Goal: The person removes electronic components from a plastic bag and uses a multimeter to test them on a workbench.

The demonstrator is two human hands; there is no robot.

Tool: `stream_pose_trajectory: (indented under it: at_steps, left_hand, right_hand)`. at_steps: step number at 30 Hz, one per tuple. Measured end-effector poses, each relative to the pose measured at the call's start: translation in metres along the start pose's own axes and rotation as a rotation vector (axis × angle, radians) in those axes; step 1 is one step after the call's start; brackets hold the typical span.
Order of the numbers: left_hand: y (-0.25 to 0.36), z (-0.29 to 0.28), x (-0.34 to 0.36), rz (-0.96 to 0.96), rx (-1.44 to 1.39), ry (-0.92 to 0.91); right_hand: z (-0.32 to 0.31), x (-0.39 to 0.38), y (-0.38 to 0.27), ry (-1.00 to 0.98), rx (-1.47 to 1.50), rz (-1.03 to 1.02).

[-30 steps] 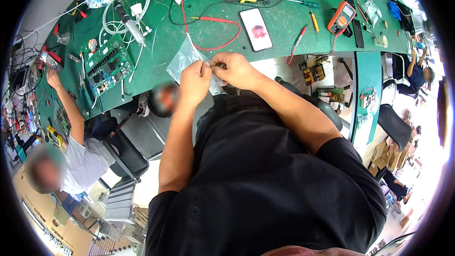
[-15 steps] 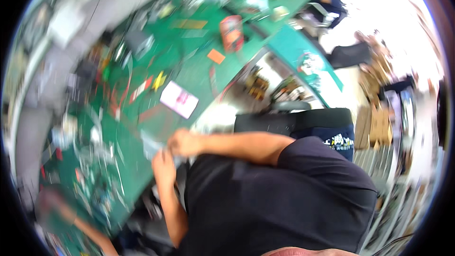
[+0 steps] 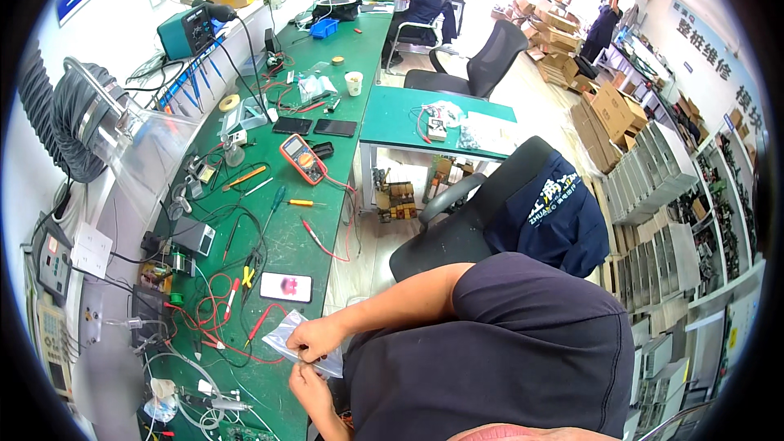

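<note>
A clear plastic bag [image 3: 282,335] lies across my hands at the near edge of the green workbench [image 3: 282,233]. My right hand [image 3: 317,337] is closed on the bag, its fingers pinched together. Just below it, my left hand [image 3: 310,390] has its fingers closed at the bag's lower edge, touching or nearly touching the right. Whatever is inside the bag is too small to make out. Beside the bag are a phone with a lit screen [image 3: 286,287] and red-handled probe leads [image 3: 255,328]. Yellow-handled pliers [image 3: 247,276] lie beyond them.
An orange multimeter [image 3: 303,158], two dark phones [image 3: 335,127] and a screwdriver [image 3: 306,202] lie farther along the bench. Fume extraction hoses [image 3: 73,122] hang at left. An office chair [image 3: 482,220] with a dark jacket stands at right. One person [image 3: 425,0] sits at the far end.
My view has swung and sharpened, bringing more of the bench's far end and the room into sight. Both hands stay together on the bag, which is now spread flatter and easier to see.
</note>
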State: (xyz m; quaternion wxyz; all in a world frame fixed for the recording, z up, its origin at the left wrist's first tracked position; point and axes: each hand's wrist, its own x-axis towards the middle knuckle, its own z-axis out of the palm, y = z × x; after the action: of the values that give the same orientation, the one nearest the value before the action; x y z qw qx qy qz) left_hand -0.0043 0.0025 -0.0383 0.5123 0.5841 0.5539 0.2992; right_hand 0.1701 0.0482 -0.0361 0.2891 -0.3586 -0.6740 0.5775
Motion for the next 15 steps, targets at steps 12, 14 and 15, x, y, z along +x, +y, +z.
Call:
stream_pose_trajectory:
  at_steps: [12,14,15]
  left_hand:
    - [0.028,0.002,-0.032,0.246,0.291,0.227]
    - [0.028,0.005,-0.035,0.251,0.262,0.264]
    - [0.028,0.006,-0.039,0.250,0.245,0.290]
  right_hand:
    - [0.035,-0.006,-0.030,0.228,-0.097,-0.052]
    - [0.038,-0.008,-0.032,0.240,-0.134,-0.044]
    - [0.040,-0.009,-0.033,0.236,-0.153,-0.042]
